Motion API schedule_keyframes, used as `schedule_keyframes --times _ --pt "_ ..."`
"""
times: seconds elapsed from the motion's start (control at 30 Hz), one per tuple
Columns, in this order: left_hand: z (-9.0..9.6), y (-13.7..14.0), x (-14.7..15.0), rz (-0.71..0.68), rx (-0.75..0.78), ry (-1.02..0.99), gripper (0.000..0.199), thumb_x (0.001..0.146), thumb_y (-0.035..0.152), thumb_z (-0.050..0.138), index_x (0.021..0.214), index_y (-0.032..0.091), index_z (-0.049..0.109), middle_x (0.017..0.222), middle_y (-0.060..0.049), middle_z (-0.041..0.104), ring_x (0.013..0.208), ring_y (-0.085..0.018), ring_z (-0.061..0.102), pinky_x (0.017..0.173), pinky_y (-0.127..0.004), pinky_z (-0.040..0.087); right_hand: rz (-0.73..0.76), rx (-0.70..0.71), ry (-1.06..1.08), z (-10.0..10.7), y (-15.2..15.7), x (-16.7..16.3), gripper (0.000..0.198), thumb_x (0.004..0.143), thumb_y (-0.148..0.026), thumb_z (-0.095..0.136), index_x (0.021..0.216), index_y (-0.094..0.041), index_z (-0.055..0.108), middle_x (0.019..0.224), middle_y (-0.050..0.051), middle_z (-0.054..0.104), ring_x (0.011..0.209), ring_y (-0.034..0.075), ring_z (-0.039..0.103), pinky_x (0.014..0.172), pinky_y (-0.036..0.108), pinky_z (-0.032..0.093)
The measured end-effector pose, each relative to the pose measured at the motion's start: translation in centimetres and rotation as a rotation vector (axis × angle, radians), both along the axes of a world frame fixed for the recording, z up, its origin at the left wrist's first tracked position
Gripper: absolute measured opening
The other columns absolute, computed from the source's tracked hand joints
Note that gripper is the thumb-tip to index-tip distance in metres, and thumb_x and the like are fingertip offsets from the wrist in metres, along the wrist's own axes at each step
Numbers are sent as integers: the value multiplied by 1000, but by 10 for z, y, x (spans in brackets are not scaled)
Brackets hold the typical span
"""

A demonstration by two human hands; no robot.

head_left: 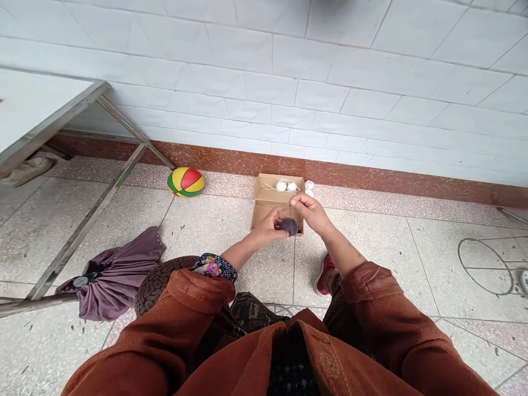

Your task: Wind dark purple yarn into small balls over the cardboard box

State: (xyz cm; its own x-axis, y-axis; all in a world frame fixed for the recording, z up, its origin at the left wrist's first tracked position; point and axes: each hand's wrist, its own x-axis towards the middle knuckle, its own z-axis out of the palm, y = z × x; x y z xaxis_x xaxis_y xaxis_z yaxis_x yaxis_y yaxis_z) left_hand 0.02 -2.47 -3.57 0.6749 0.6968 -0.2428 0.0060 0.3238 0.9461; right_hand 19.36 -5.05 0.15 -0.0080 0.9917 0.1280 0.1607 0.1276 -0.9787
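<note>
In my left hand point(269, 227) is a small dark purple ball of yarn point(289, 226), gripped between the thumb and fingers. My right hand point(310, 211) is a little higher and to the right, thumb and forefinger pinched on a strand that runs down to the ball. Below both hands a cardboard box point(259, 212) lies open on the floor against the wall. On its raised flap rest white yarn balls point(281, 185) with a loose white strand. More white balls point(309, 185) sit just right of the box.
A red, yellow and green ball point(186, 182) lies left of the box. A folded purple umbrella point(124, 275) is beside the metal-framed table point(91, 93) at left. At far right stands a thin wire frame point(487, 265). The tiled wall point(251, 88) rises directly ahead.
</note>
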Motion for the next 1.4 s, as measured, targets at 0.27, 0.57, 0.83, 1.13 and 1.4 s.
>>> schedule_keyframes --times 0.27,0.57,0.83,1.13,1.4 --pt "12 1 -3 89 -160 -225 76 67 19 83 139 25 59 104 -2 69 96 -17 65 90 -35 50 -33 -216 -489 -43 -1 -1 24 98 -31 58 76 -22 63 72 1 64 71 18 56 68 29 39" --pt "-3 20 -8 378 -290 -115 37 59 21 82 93 18 69 98 -5 71 95 -20 65 91 -38 53 330 -63 -527 -21 -22 -7 24 101 -29 58 78 -21 62 72 -1 60 71 15 54 71 27 40" --pt "-8 10 -2 157 129 147 60 57 19 81 116 18 71 107 -5 67 94 -21 62 89 -36 47 244 -32 -59 23 -31 -3 40 97 -61 63 91 -22 69 81 1 63 71 14 52 65 27 43" --pt "16 -6 -6 -145 3 -166 104 66 17 83 159 33 40 113 -4 64 96 -18 64 87 -35 47 -126 -93 -180 -22 12 12 38 92 -59 62 80 -22 62 72 -2 54 71 16 48 68 29 40" --pt "17 10 -12 258 -228 -283 39 67 22 82 104 18 70 107 -6 70 100 -19 65 95 -37 50 124 -136 -633 -43 -11 -1 17 98 -29 59 84 -22 66 75 1 64 70 17 55 68 28 39"
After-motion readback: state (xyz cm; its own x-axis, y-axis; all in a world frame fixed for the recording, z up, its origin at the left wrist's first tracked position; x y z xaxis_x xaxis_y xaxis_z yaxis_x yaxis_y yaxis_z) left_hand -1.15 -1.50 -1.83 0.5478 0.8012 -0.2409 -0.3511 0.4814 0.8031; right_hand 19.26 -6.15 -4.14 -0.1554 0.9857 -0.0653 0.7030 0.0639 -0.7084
